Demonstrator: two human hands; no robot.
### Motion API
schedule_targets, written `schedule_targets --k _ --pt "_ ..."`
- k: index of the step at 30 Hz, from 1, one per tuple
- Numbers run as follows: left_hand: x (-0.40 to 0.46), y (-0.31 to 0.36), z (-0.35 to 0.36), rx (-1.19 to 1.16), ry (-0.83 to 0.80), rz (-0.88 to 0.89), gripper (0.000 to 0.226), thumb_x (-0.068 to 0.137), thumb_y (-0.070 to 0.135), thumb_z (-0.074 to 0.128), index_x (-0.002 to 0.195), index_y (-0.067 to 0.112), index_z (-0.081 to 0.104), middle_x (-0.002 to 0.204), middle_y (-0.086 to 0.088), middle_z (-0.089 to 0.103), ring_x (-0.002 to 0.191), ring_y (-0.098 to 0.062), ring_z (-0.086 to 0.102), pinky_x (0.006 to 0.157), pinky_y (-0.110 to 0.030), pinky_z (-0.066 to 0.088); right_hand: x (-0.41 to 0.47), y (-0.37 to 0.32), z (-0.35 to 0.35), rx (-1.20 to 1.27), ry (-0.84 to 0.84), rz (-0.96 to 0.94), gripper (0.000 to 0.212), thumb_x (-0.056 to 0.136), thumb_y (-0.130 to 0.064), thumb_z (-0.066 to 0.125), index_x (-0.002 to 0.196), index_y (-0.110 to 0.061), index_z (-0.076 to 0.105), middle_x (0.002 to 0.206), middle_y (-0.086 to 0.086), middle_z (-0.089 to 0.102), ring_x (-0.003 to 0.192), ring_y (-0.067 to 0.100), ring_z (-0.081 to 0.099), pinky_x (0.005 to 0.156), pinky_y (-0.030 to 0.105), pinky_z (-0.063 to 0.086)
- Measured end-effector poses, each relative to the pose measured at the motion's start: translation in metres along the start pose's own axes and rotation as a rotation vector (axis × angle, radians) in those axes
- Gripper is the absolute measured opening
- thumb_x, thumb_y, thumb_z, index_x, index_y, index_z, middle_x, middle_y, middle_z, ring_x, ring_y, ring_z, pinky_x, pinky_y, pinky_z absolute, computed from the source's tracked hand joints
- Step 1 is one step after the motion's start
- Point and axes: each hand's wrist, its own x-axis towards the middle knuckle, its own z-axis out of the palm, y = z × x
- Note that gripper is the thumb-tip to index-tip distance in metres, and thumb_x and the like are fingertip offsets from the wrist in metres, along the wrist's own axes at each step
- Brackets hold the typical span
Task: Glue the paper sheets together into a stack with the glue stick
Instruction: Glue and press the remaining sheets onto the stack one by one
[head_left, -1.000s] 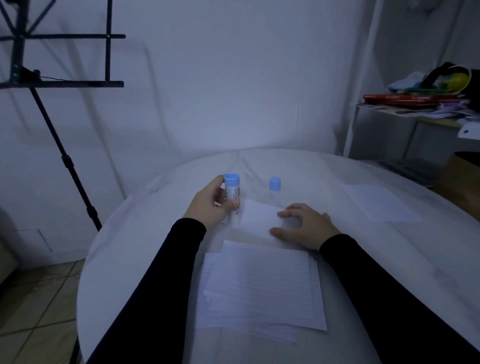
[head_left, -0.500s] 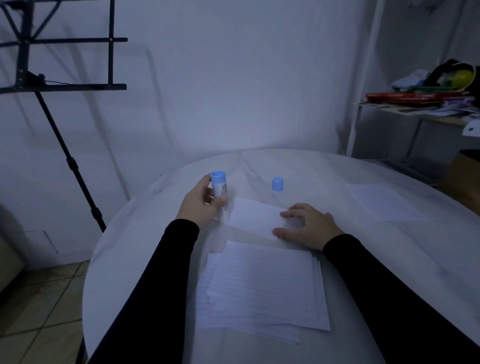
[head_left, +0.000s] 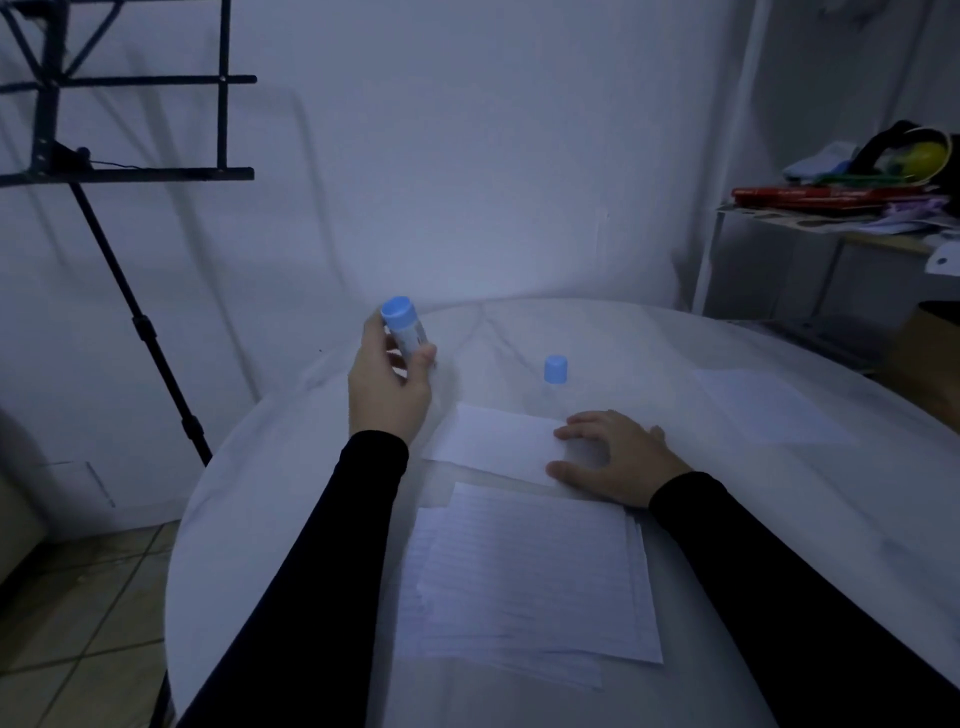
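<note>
Left hand lifts the glue stick clear of the table, fingers wrapped around its light, rigid barrel, left of its blue cap. Below the cap, right hand lies flat, fingers spread, pinning a flimsy paper sheet. Nearer still, the lined stack; lift those by the edges, they'd crease.

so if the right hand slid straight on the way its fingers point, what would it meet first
Probably only more of the blank sheet under the right hand, whose fingers point left. Beyond its far edge lies bare table.
</note>
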Motion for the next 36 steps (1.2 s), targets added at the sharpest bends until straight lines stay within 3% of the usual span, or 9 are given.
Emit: schedule_targets --k 2,7,11,20,25,32,36 --pt "-0.002 0.010 0.009 -0.048 -0.024 0.004 0.044 0.085 0.014 0.066 0.126 0.015 0.049 0.085 0.011 0.058 0.067 0.007 0.056 0.063 -0.005 0.042 0.000 0.000 0.000 -0.001 -0.001 -0.008 0.055 0.077 -0.064 0.060 0.126 -0.041 0.052 0.143 -0.018 0.037 0.139 0.009 0.026 0.113 0.055 0.011" --pt "-0.013 0.021 0.049 -0.022 -0.333 -0.053 0.041 0.084 0.021 0.068 0.122 0.021 0.053 0.089 0.001 0.064 0.067 -0.005 0.057 0.055 -0.002 0.038 0.000 0.001 -0.002 0.022 0.019 0.025 0.058 0.072 -0.067 0.063 0.121 -0.039 0.057 0.143 -0.015 0.037 0.133 0.004 0.032 0.114 0.050 0.014" --pt "-0.019 0.028 0.070 -0.040 -0.473 -0.054 0.041 0.088 0.023 0.064 0.126 0.023 0.050 0.095 0.000 0.062 0.068 0.000 0.053 0.055 0.000 0.037 0.001 0.000 -0.002 0.018 0.005 0.035 0.058 0.072 -0.068 0.062 0.122 -0.038 0.057 0.144 -0.014 0.036 0.133 0.004 0.032 0.115 0.048 0.014" --pt "-0.029 0.018 0.086 -0.043 -0.502 -0.018 0.043 0.087 0.022 0.065 0.128 0.022 0.050 0.095 0.002 0.062 0.072 0.001 0.053 0.059 -0.003 0.038 0.003 0.004 0.001 0.041 0.023 0.025 0.057 0.069 -0.069 0.063 0.118 -0.040 0.058 0.141 -0.015 0.037 0.131 0.003 0.033 0.115 0.048 0.012" --pt "-0.030 0.017 0.091 -0.029 -0.538 0.026 0.050 0.088 0.024 0.064 0.135 0.023 0.046 0.100 -0.002 0.062 0.080 -0.015 0.056 0.061 -0.007 0.039 0.001 0.003 0.001 0.036 0.020 0.027 0.058 0.070 -0.068 0.063 0.119 -0.038 0.058 0.142 -0.014 0.037 0.132 0.004 0.033 0.115 0.049 0.011" --pt "-0.027 0.013 0.093 0.045 -0.581 0.050 0.059 0.090 0.024 0.061 0.144 0.023 0.036 0.109 -0.007 0.062 0.088 -0.016 0.054 0.076 -0.020 0.038 0.004 -0.002 0.002 0.046 0.037 0.072 0.057 0.068 -0.063 0.068 0.117 -0.035 0.060 0.142 -0.014 0.037 0.131 0.006 0.036 0.115 0.049 0.010" --pt "-0.025 0.011 0.089 0.048 -0.584 0.049 0.058 0.090 0.022 0.060 0.143 0.028 0.036 0.107 -0.006 0.063 0.088 -0.015 0.055 0.075 -0.018 0.038 0.004 -0.002 0.001 0.049 0.034 0.077 0.055 0.068 -0.062 0.069 0.116 -0.035 0.060 0.143 -0.014 0.037 0.132 0.004 0.035 0.115 0.048 0.009"
